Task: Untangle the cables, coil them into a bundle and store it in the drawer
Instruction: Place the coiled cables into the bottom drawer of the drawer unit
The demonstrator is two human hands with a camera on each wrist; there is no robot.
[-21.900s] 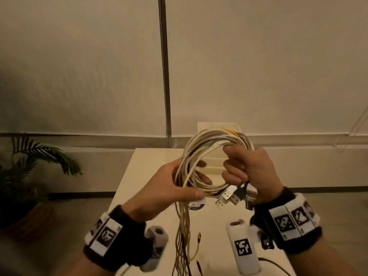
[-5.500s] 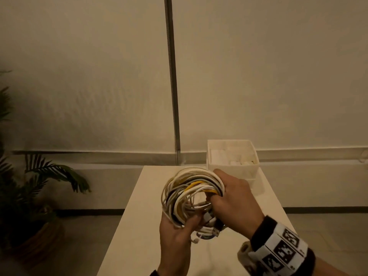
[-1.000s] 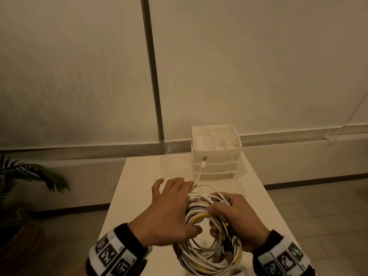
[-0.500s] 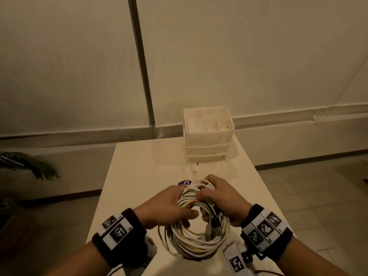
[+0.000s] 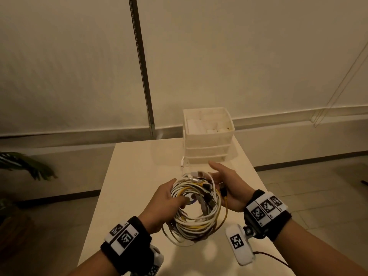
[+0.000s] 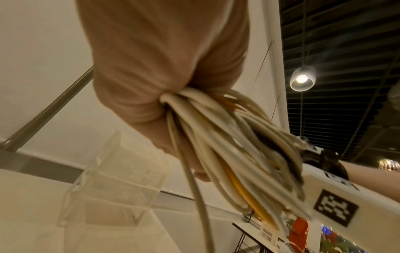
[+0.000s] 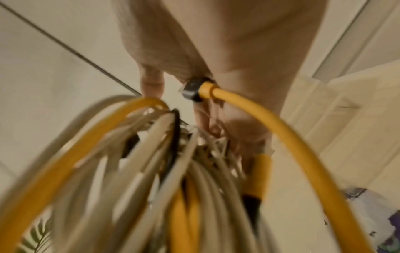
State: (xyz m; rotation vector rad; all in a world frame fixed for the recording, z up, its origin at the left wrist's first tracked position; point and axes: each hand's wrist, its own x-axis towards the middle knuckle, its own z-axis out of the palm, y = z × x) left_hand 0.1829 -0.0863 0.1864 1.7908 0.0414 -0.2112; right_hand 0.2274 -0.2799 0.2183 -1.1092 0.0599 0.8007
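Note:
A coiled bundle of white, yellow and dark cables hangs just above the white table. My left hand grips its left side, thumb across the front; the left wrist view shows the strands squeezed in that fist. My right hand lies against the coil's right side with fingers stretched out, palm touching loose plugs. In the right wrist view a yellow cable arcs to a plug at the palm. The white three-drawer unit stands behind, drawers closed. One white plug end dangles toward it.
The drawer unit's open top tray holds white items. A purple sticker shows on the table through the coil. A potted plant is on the floor at left. The wall runs close behind the table.
My right hand has let go of the coil and opened beside it. My left hand keeps hold of the bundle, now tilted more toward me.

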